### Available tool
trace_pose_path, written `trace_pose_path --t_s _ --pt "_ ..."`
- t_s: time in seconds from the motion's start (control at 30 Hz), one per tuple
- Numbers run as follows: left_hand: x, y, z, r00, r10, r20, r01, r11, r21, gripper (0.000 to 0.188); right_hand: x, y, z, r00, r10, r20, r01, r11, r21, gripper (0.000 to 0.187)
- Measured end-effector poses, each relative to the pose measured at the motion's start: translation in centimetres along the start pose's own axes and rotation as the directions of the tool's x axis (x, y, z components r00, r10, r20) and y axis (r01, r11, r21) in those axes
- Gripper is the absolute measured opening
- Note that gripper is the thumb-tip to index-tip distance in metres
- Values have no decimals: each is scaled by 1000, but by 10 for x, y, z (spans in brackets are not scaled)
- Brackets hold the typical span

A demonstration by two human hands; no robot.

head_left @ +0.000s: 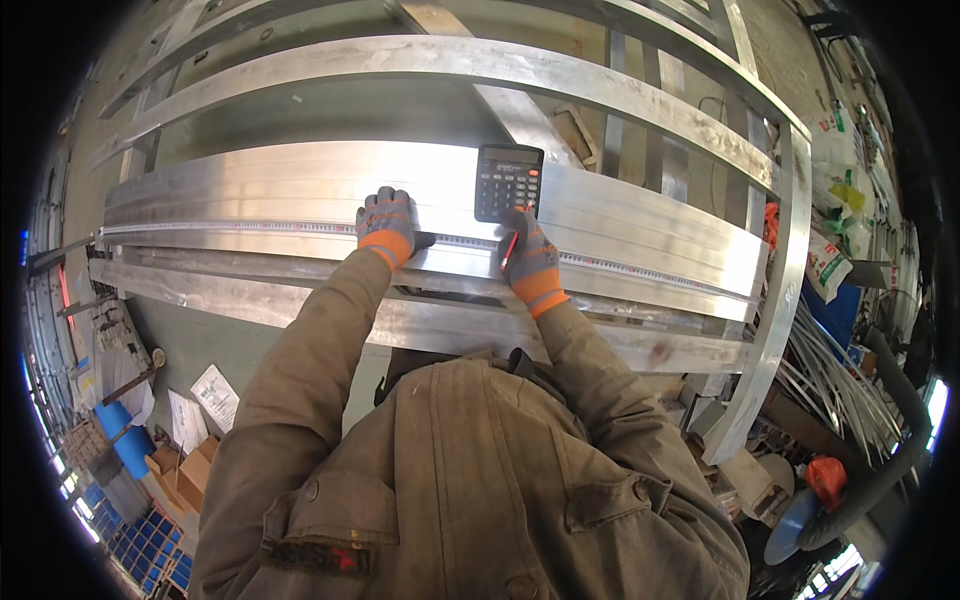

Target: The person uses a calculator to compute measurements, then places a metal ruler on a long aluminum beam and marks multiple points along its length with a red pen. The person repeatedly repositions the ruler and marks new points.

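I am grasping a slim red pen (511, 247) in my gloved right hand (532, 255), its fingertips reaching just beside a black calculator (508, 185), while my left hand (385, 222) is lying palm down, unclenched, thumb spread. Beneath both hands, a measuring tape (270, 228) is running lengthwise along a broad silvery panel (300, 185), on which the calculator is also resting. Farther out, metal bars (640, 90) are stretching beyond the panel, and thin metal strips (840, 370) are lying heaped off to my right.

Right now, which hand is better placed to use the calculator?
Probably the right hand: its fingers are at the lower edge of the calculator, though it seems to hold a red pen. The left hand is farther off, over the tape.
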State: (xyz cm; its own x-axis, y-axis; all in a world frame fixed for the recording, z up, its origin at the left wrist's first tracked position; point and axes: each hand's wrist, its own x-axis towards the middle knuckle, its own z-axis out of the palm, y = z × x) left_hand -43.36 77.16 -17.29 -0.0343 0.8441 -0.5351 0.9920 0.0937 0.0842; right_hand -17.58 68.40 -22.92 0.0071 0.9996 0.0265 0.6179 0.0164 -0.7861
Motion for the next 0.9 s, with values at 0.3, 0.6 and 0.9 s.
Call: trace_pose_path --t_s 0.3,0.6,0.9 --pt "0 0 -2 1000 2 9 -2 999 41 88 13 -10 7 1000 -13 0 13 996 -86 34" --pt "2 -6 4 999 34 -19 -34 999 2 86 -2 15 -17 989 121 -83 -123 992 -22 30" --pt "2 -5 4 1000 14 -16 -14 1000 16 87 0 -2 -7 997 48 -53 -48 999 1 39"
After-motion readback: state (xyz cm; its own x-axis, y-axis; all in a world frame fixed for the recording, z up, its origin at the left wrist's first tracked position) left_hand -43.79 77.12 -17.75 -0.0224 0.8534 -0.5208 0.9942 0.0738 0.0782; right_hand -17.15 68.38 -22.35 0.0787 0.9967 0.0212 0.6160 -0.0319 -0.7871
